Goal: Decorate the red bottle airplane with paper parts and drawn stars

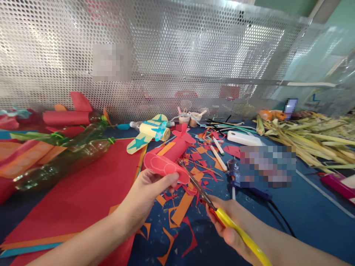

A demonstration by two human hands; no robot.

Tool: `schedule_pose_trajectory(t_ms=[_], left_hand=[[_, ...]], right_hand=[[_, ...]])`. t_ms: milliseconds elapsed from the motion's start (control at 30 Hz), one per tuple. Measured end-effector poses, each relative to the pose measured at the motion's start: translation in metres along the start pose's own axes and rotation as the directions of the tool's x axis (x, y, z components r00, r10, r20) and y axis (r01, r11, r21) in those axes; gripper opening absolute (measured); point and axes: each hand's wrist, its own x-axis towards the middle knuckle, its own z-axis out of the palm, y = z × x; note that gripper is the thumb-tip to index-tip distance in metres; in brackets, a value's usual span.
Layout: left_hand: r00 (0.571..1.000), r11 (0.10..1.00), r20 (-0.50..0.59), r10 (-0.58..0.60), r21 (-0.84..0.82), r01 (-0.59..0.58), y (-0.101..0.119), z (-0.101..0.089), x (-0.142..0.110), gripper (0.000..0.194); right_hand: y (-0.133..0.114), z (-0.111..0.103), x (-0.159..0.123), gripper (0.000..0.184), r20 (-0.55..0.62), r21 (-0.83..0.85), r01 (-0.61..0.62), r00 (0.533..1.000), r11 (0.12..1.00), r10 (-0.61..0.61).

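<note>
My left hand (146,194) is closed on the wing of a red paper airplane (172,157) built round a bottle, held above the blue table (299,218). My right hand (234,225) grips yellow-handled scissors (222,214). Their blades point up and left, with the tips at the pink wing's right edge. Red and orange paper scraps (180,210) lie on the table under both hands.
A large red paper sheet (83,195) covers the left side, with green bottles (69,155) and other red craft planes on it. A yellow plane with teal stars (149,135) lies behind. A glue gun (235,175), markers and green leaf strips (313,136) are on the right. A perforated metal screen backs the table.
</note>
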Motion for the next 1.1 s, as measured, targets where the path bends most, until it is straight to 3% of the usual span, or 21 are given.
schedule_pose_trajectory(t_ms=[167,600,1100], left_hand=[[1.0,1.0,-0.012,0.005,0.001,-0.005,0.0,0.001,0.001,0.019],[0.999,1.0,0.044,-0.001,-0.022,0.002,-0.002,0.0,0.001,0.017],[0.998,0.999,0.057,0.03,0.012,-0.031,-0.002,-0.001,0.001,0.017]], right_hand=[[-0.006,-0.002,0.001,0.071,0.015,0.075,-0.01,1.0,0.997,0.009],[-0.02,-0.005,0.004,0.069,0.034,0.045,-0.031,0.999,0.998,0.029],[-0.019,-0.003,0.004,0.067,0.032,0.039,-0.044,0.999,0.998,0.042]])
